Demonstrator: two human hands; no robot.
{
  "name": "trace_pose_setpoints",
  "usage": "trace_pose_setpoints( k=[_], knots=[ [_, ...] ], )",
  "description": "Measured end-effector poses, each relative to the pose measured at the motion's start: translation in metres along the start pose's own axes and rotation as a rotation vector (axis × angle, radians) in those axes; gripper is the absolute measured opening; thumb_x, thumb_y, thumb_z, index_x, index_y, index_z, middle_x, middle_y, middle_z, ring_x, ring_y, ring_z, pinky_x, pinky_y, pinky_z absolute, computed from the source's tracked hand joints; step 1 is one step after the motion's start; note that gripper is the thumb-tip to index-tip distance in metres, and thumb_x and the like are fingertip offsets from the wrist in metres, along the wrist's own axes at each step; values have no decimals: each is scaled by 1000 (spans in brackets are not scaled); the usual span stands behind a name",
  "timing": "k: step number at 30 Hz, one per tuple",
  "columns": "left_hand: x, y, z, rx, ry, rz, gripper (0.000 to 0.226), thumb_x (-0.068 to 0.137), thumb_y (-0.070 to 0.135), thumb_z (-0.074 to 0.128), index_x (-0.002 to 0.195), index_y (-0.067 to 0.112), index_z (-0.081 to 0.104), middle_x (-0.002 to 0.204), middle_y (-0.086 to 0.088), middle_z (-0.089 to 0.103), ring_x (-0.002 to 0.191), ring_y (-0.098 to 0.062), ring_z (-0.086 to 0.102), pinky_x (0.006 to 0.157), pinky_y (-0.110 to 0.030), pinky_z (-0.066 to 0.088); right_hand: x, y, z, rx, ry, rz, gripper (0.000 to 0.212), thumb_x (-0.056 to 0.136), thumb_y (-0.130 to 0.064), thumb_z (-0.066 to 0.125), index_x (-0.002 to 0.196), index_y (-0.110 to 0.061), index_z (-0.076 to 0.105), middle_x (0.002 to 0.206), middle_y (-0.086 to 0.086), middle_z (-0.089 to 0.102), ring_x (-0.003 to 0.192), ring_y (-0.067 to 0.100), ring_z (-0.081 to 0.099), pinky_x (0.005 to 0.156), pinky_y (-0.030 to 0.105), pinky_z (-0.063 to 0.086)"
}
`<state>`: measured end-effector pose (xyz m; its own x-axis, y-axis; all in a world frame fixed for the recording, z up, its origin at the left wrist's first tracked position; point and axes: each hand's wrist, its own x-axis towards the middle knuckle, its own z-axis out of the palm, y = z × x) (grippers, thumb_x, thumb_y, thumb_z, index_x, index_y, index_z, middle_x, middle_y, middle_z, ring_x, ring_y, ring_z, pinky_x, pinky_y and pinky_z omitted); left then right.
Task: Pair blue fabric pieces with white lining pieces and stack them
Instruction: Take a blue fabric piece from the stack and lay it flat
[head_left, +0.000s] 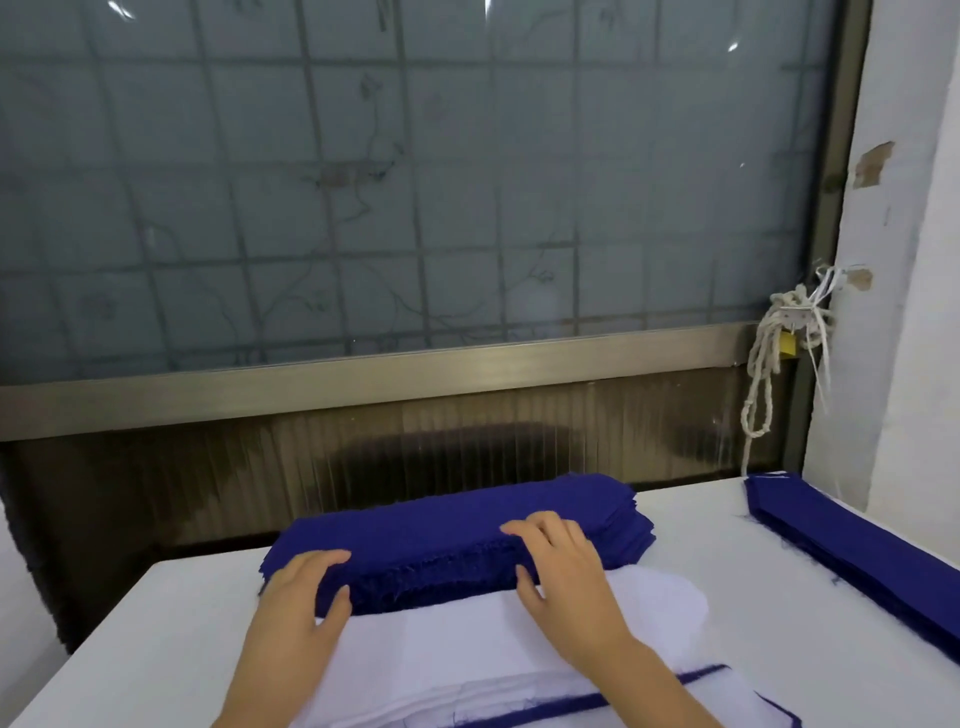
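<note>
Nearest, just in front of the blue fabric stack (441, 525), white lining pieces (467, 639) lie flat on the white table (156, 649), with thin blue edges showing among the closest layers. The left hand (301, 592) clasps the stack's left end and the right hand (566, 566) its near edge further right, each with bent fingers over the top and its thumb against the frayed front. Right of the stack, apart, lies a long blue pile (857, 551); behind the stack stands a frosted window (415, 182) with a knotted rope (763, 364).
</note>
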<state>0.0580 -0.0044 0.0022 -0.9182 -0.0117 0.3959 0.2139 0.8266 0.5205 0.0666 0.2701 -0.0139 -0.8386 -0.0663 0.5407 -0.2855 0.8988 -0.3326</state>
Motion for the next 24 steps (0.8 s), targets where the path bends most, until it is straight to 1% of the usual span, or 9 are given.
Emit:
trace_pose_setpoints(
  k=[3,6,7,9,11,14,17,21,24],
  knots=[
    [16,4,12,196,-127,-5,52,95,44,53,144,34,39,147,11,40,134,-10,37,113,-27,31,19,-11,26,40,-37,-7,40,100,-28,41,140,-30,39,136,-14,38,125,6,35,106,19,29],
    [27,8,20,323,-18,-20,33,96,55,40,123,42,55,123,17,55,114,-7,51,113,-34,29,34,-20,44,41,-28,-20,28,103,-30,34,125,-23,51,123,-9,47,109,9,42,98,22,37],
    [30,12,22,295,29,-21,24,97,53,40,109,42,58,110,17,58,104,-6,53,108,-34,35,41,-20,47,30,-21,-14,27,104,-30,32,118,-21,53,118,-7,49,104,10,44,95,24,39],
    [38,16,26,201,91,-23,12,97,43,49,90,37,56,92,14,55,89,-6,50,81,-25,45,58,-19,47,12,-43,11,26,105,-30,33,110,-18,55,112,-3,54,99,12,47,90,26,41],
    [46,16,32,156,137,-59,16,95,35,56,81,29,54,84,11,51,82,-7,48,63,-22,37,73,-16,46,36,-105,44,23,103,-32,39,106,-16,56,107,0,57,98,14,49,86,26,43],
    [53,13,41,169,203,-112,23,90,31,63,71,24,51,76,9,49,73,-9,47,58,-25,36,85,-13,47,128,-196,115,19,97,-35,54,99,-17,55,94,1,60,87,15,53,79,28,47],
    [58,9,47,87,242,-147,25,87,26,68,68,24,52,72,7,49,68,-10,48,61,-29,43,91,-8,48,174,-237,160,23,94,-38,59,109,-21,53,82,-3,59,78,14,56,76,30,51],
    [56,3,48,6,285,-121,6,85,20,71,87,22,65,83,3,57,81,-17,54,72,-36,49,99,-6,48,66,-268,168,42,95,-46,52,133,-28,45,94,0,66,91,18,62,77,34,50],
    [57,-4,51,186,212,-245,44,91,42,59,129,21,58,129,-5,56,119,-26,49,98,-43,43,99,-12,53,-74,-269,140,47,99,-48,42,142,-30,37,119,3,62,105,23,60,79,35,49]
  ],
)
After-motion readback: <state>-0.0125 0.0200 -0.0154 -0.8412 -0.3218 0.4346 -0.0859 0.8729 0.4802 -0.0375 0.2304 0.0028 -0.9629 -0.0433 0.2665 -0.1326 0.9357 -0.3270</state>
